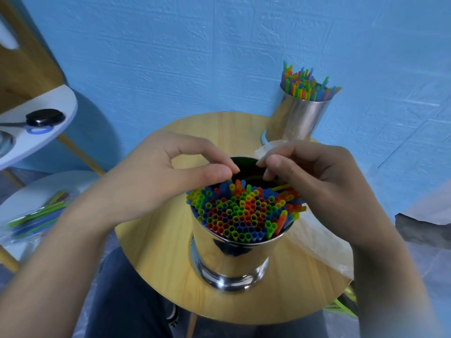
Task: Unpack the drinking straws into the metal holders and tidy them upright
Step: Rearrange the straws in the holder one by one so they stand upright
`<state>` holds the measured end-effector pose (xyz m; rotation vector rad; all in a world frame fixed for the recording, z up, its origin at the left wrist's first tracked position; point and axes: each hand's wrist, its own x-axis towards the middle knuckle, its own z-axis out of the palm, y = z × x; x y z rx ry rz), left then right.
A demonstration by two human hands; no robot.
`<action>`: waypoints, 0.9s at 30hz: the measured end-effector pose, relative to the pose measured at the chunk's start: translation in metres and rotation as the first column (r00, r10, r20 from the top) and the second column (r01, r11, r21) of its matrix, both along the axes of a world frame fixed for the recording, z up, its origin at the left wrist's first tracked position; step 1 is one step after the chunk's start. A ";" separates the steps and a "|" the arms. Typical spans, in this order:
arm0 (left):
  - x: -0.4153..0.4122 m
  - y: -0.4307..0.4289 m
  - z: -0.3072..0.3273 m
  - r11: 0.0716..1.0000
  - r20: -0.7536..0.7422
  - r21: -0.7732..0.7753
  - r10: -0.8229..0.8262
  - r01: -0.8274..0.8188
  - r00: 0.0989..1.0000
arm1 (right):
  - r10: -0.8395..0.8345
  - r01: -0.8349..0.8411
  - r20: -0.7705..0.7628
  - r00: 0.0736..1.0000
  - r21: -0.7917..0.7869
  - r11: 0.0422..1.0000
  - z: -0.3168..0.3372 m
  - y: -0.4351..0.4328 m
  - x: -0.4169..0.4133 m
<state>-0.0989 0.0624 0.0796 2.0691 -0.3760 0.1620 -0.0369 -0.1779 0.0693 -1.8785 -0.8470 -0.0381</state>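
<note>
A shiny metal holder (231,254) stands in the middle of the round wooden table (156,259). It is packed with upright coloured straws (241,213), and a gap is left at its far side. My left hand (166,179) reaches in from the left, thumb and forefinger pinching straw tops at the far left of the bundle. My right hand (314,176) comes in from the right with its fingers curled down, pinching the far right straws, where a yellow straw (280,187) leans sideways. A second metal holder (297,118) with straws (307,84) stands at the table's far right.
A clear plastic wrapper (314,237) lies on the table under my right forearm. To the left, a white side table (36,191) carries loose straws in plastic (36,215). Above it a white shelf (56,103) holds a black lid (45,117). A blue wall rises behind.
</note>
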 end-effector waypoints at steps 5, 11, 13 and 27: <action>0.006 -0.009 -0.002 0.994 0.054 -0.087 0.067 -0.062 0.996 | 0.057 -0.059 -0.021 0.998 -0.089 0.994 0.005 -0.001 -0.001; 0.018 -0.015 -0.003 0.925 0.254 -0.361 0.220 -0.119 0.942 | 0.033 -0.032 0.012 0.999 -0.098 0.995 0.007 0.002 0.002; 0.020 -0.016 -0.001 0.886 0.287 -0.441 0.292 -0.145 0.912 | 0.020 -0.021 -0.006 1.000 -0.083 0.996 0.006 0.002 0.002; 0.030 -0.010 -0.004 0.449 -0.038 -0.839 0.515 -0.307 0.856 | 0.037 -0.038 -0.032 0.999 -0.033 0.999 0.005 0.002 -0.001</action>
